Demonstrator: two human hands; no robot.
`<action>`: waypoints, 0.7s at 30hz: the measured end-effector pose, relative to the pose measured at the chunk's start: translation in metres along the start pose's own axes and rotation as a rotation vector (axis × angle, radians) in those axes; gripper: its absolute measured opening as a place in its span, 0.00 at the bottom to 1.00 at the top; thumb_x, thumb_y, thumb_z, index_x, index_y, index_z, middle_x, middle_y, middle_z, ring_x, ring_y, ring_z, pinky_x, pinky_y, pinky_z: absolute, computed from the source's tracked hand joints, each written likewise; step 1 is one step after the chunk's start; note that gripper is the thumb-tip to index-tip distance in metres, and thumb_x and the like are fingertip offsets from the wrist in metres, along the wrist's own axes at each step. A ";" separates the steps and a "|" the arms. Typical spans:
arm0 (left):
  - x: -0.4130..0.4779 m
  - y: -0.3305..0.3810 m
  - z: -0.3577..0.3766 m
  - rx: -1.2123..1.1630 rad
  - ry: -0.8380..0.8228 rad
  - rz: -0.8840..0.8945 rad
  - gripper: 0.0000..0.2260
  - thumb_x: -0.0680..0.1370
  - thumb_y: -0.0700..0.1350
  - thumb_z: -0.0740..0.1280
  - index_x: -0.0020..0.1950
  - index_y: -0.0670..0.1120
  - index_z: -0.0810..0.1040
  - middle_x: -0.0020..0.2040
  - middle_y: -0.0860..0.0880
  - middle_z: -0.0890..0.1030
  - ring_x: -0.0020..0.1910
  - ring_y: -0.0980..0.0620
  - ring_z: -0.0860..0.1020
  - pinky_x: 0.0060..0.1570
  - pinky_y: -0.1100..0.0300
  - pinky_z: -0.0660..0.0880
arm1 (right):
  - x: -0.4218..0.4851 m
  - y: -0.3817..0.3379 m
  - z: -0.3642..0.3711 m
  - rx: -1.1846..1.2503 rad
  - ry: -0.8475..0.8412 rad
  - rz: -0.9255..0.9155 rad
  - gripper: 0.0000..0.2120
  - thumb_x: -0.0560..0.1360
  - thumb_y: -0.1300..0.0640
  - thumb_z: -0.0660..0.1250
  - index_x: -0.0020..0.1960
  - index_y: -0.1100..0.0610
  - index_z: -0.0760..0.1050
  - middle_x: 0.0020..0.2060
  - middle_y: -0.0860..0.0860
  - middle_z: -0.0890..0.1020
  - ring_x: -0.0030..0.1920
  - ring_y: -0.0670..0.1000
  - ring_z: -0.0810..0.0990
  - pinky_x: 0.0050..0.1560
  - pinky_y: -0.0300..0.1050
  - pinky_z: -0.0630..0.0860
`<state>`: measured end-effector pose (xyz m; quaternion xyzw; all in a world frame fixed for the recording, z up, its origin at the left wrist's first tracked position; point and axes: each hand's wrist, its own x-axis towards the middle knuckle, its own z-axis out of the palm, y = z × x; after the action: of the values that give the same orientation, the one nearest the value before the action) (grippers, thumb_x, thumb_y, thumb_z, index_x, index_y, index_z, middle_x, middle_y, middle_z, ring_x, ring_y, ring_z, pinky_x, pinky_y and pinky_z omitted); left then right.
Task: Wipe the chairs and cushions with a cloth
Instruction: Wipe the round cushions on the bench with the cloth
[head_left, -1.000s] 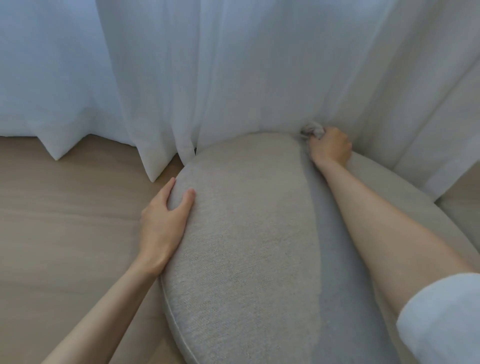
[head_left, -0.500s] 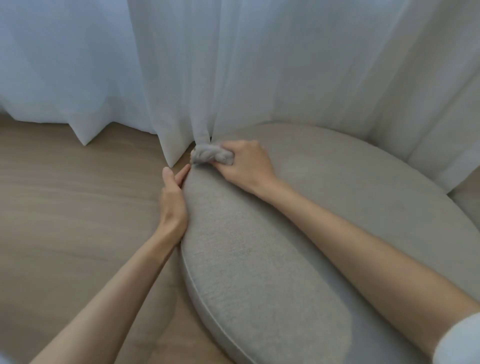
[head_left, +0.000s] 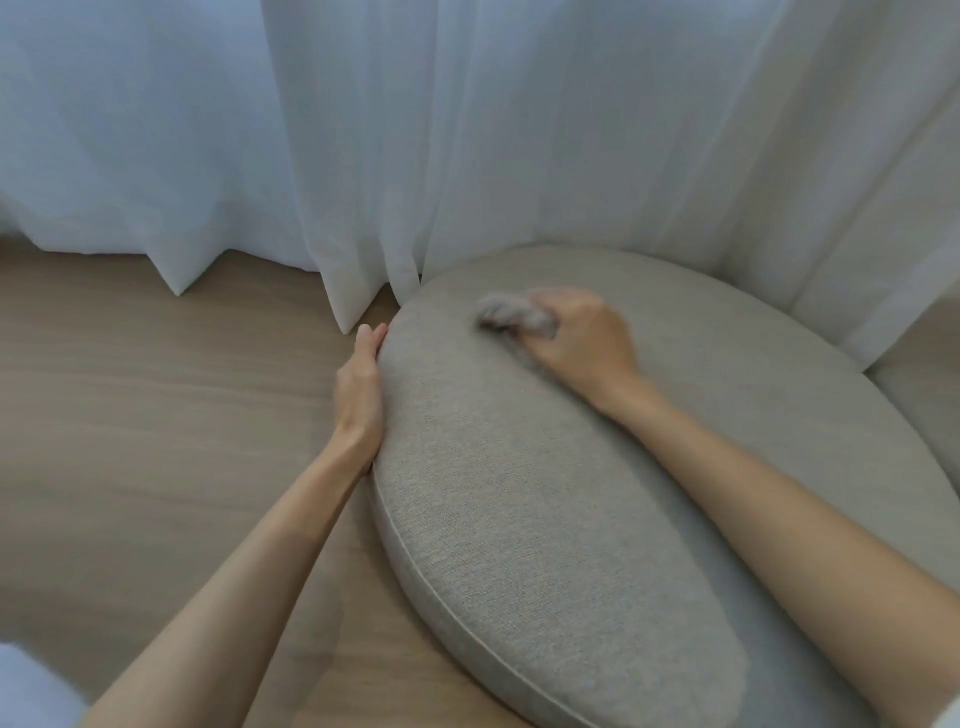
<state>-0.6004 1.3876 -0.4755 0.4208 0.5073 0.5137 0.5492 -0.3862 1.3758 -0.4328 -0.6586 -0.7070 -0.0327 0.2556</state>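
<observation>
Head view is filled largely by a big, rounded beige cushion (head_left: 545, 493), whose woven top is turned toward the camera and whose piped edge is seen along its lower left side. A small grey cloth (head_left: 511, 317), bunched into a wad and blurred, is gripped in the right hand (head_left: 582, 338), the fingers being curled round it. Cloth and hand are pressed on the upper part of the cushion's top, a little in from its far left rim. The left hand (head_left: 361, 384) is laid flat against the cushion's left edge, with the fingers straight, close together and pointed away from the camera; nothing is held by it, and its thumb cannot be made out. Both forearms are bare, and the right one is stretched across the cushion from the lower right. A bit of white sleeve (head_left: 31, 691) is caught in the lower left corner. Behind the cushion a sheer white curtain (head_left: 467, 130) is hung in long folds down to a light wooden floor (head_left: 130, 415), its hem being met by the cushion's far rim. At the right edge another pale upholstered surface (head_left: 919, 405) is glimpsed below the curtain, but too little of it is shown for it to be identified.
</observation>
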 end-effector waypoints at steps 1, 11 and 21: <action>0.000 0.000 0.001 0.022 0.010 0.026 0.22 0.82 0.56 0.53 0.70 0.46 0.72 0.69 0.52 0.73 0.67 0.56 0.71 0.71 0.57 0.63 | 0.011 0.023 -0.003 -0.056 0.039 0.115 0.14 0.74 0.43 0.68 0.54 0.51 0.80 0.53 0.55 0.82 0.54 0.59 0.79 0.46 0.48 0.73; 0.011 -0.013 0.000 0.215 0.003 0.177 0.22 0.77 0.48 0.66 0.72 0.48 0.69 0.68 0.54 0.73 0.61 0.61 0.71 0.50 0.77 0.67 | 0.021 0.078 -0.018 -0.128 0.170 0.527 0.14 0.76 0.48 0.63 0.51 0.57 0.80 0.50 0.61 0.82 0.52 0.64 0.79 0.45 0.50 0.73; 0.007 -0.009 -0.001 0.382 0.056 0.214 0.24 0.76 0.52 0.67 0.71 0.47 0.71 0.68 0.51 0.74 0.63 0.58 0.72 0.61 0.66 0.66 | -0.094 -0.053 -0.021 0.129 -0.004 -0.100 0.15 0.72 0.42 0.69 0.56 0.45 0.79 0.50 0.47 0.83 0.48 0.53 0.81 0.43 0.45 0.76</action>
<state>-0.6002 1.3931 -0.4850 0.5543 0.5627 0.4752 0.3877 -0.4298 1.2753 -0.4372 -0.6047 -0.7401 0.0017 0.2940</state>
